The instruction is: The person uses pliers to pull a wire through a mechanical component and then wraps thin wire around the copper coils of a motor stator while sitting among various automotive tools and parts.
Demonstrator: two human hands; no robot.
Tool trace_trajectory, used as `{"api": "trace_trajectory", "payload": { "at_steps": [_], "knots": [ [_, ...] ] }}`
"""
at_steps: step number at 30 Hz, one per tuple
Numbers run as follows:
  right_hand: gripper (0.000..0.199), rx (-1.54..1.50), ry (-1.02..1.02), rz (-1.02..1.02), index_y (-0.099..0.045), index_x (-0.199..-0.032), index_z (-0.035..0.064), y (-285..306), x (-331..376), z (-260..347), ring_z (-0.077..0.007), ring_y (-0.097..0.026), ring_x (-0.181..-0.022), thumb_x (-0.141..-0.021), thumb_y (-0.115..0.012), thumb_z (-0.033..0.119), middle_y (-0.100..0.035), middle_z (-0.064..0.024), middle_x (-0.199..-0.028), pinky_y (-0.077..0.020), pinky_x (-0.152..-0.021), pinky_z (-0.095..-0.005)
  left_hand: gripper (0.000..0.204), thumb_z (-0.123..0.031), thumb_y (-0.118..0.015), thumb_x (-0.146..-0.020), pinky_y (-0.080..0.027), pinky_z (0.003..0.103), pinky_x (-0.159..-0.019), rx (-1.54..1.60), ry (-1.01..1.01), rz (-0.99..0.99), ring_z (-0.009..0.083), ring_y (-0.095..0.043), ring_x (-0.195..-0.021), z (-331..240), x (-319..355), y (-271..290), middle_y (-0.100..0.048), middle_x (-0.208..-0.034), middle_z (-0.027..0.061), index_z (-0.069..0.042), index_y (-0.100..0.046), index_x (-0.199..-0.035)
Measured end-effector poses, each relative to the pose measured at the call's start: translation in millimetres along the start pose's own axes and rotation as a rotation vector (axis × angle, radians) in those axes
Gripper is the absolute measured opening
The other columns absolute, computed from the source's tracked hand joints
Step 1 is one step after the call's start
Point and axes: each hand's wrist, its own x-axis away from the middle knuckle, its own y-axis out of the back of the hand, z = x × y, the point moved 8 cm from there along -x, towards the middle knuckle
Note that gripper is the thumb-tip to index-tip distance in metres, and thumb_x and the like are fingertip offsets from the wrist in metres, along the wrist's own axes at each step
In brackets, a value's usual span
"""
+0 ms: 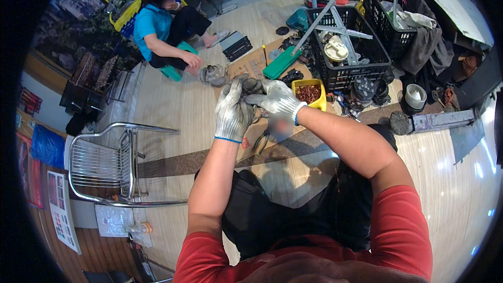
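Note:
My left hand (233, 110) and my right hand (281, 99) meet in front of me, both in white knit gloves with blue cuffs and greyed fingers. The fingers of both are closed together; whatever they hold is hidden among them and too dark to name. Just right of my right hand stands a yellow tub (323, 102) holding reddish-brown, copper-coloured bits (307, 93). Below my hands, a pair of pliers (260, 143) lies on a flat brown sheet (245, 149) on the floor.
A person in a blue shirt (150, 27) sits on a green stool (172, 72) at far left. Black crates (352, 76) full of parts stand to the right. A green-handled tool (283, 63) leans there. A metal chair (102, 165) is at left; a fan wheel (415, 97) at right.

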Motion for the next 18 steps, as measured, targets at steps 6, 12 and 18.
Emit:
{"api": "trace_trajectory", "payload": {
  "at_steps": [6, 12, 18],
  "knots": [
    [0.023, 0.116, 0.181, 0.098, -0.068, -0.104, 0.0177, -10.2, -2.2, 2.2, -0.0334, -0.064, -0.088, -0.086, -0.060, 0.029, -0.067, -0.0154, -0.098, -0.0495, -0.077, -0.0425, 0.020, -0.014, -0.053, -0.097, -0.055, 0.044, -0.082, -0.064, -0.032, -0.101, 0.0289, -0.065, -0.089, -5.9, -0.3, 5.2, -0.065, -0.095, 0.0182, 0.003, -0.055, -0.109],
    [0.027, -0.335, -0.255, 0.267, -0.066, -0.096, -0.0043, -23.3, 0.2, -19.7, -0.0140, -0.061, -0.069, -0.090, -0.062, 0.021, -0.067, -0.0082, -0.078, -0.0487, -0.063, -0.0290, 0.030, -0.020, -0.055, -0.096, -0.049, 0.044, -0.092, -0.031, -0.087, -0.121, 0.0305, -0.061, -0.103, -27.6, -8.0, 15.0, -0.064, -0.108, 0.0140, 0.001, -0.056, -0.116],
    [0.016, -0.206, -0.034, 0.254, -0.063, -0.098, 0.0030, -14.3, 1.5, -21.5, -0.0207, -0.065, -0.070, -0.092, -0.051, 0.012, -0.065, -0.0092, -0.079, -0.0522, -0.066, -0.0304, 0.028, -0.022, -0.057, -0.094, -0.047, 0.047, -0.096, 0.003, -0.102, -0.038, 0.0334, -0.060, -0.106, -33.9, -17.1, 29.0, -0.062, -0.114, 0.0180, 0.002, -0.060, -0.109]
  ]
}}
